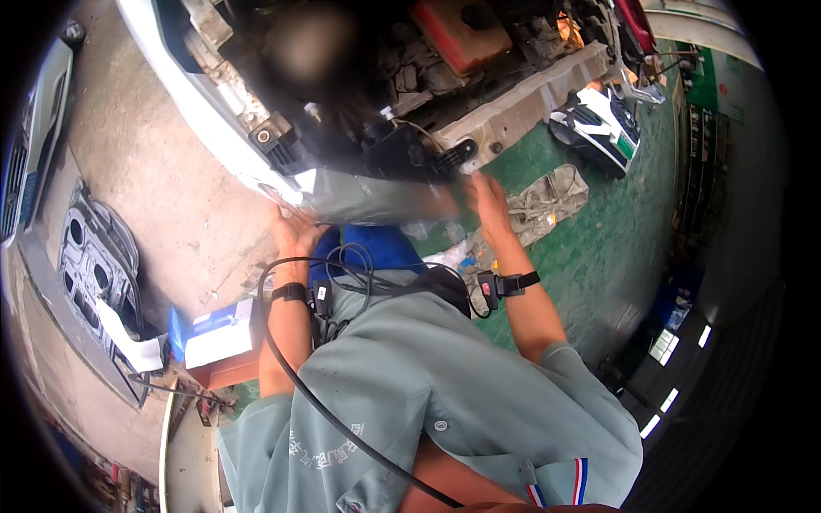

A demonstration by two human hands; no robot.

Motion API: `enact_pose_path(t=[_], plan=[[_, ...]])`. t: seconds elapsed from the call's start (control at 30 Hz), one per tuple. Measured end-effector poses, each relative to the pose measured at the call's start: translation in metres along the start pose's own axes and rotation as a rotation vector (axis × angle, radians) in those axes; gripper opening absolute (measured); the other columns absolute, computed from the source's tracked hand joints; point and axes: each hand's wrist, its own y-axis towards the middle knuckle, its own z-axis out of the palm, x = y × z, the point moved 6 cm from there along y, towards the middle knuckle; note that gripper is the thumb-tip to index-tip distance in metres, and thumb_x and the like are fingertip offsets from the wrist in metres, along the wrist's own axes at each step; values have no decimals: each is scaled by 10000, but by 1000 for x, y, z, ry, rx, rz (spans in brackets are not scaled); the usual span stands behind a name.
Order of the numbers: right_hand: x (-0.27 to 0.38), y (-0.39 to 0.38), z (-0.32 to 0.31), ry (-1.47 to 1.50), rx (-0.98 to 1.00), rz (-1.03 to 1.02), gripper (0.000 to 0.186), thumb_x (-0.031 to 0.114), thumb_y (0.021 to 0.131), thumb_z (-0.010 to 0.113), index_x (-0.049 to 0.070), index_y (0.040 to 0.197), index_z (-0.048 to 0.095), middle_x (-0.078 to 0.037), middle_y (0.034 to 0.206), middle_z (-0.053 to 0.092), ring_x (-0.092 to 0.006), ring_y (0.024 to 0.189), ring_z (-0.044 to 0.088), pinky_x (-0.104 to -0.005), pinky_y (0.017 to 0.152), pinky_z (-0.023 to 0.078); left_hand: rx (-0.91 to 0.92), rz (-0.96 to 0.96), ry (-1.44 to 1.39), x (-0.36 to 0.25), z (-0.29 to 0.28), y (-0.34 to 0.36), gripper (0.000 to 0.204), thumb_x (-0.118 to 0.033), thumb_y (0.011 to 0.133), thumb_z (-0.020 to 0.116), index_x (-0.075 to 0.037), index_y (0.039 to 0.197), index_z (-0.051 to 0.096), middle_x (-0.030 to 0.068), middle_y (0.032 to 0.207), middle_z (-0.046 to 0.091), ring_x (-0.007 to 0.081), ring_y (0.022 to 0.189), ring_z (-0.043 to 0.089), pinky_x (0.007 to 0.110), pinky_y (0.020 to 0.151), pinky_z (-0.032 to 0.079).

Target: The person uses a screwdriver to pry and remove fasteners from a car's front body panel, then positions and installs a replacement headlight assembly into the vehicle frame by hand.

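A car headlight (pixel 368 195) with a clear lens and black housing lies across the front corner of an open engine bay, blurred by motion. My left hand (pixel 293 232) grips its left end from below, beside the tip of the white fender (pixel 184 103). At the other end, my right hand (pixel 489 205) closes round the headlight, close to a black bracket (pixel 457 156); its fingers are partly smeared. Parts of both hands' fingers are hidden by the lamp.
Bare metal of the front crossmember (pixel 522 94) runs to the right. On the green floor lie a crumpled grey cloth (pixel 552 201) and a black and white part (pixel 599 128). A box (pixel 222 338) and door panel (pixel 98 256) stand left. A black cable (pixel 299 385) crosses my body.
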Motion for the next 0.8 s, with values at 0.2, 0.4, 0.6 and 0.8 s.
enact_pose_path(t=[0.2,0.4,0.6,0.8], plan=[[4,0,-9,10,-120,-63,514,457,954,617,-14,1162,606,-120,1093,670,-210,1016,637,-325,849,483,-19,20,74,3,7,-3,964,-823,884,327,-113,1535,304,208,1550,351,423,1421,308,667,1134,212],[39,-5,1,-188,50,17,500,465,939,645,-18,813,663,-117,762,692,-191,682,655,-326,655,500,-62,55,131,1,21,-10,944,-823,888,308,-125,1523,320,225,1520,381,445,1409,317,678,1123,227],[52,-22,23,-397,-118,-326,424,410,914,691,0,807,679,-118,680,679,-271,618,663,-371,617,510,-103,118,140,-6,9,3,634,-647,966,400,-98,1238,565,95,1133,614,212,812,559,351,684,512],[64,-12,33,-324,-228,-368,283,243,900,701,11,763,615,-184,677,645,-402,649,629,-450,587,482,76,44,119,-20,-29,22,551,-527,979,415,-78,1269,550,127,1228,577,299,1008,527,488,835,447]])
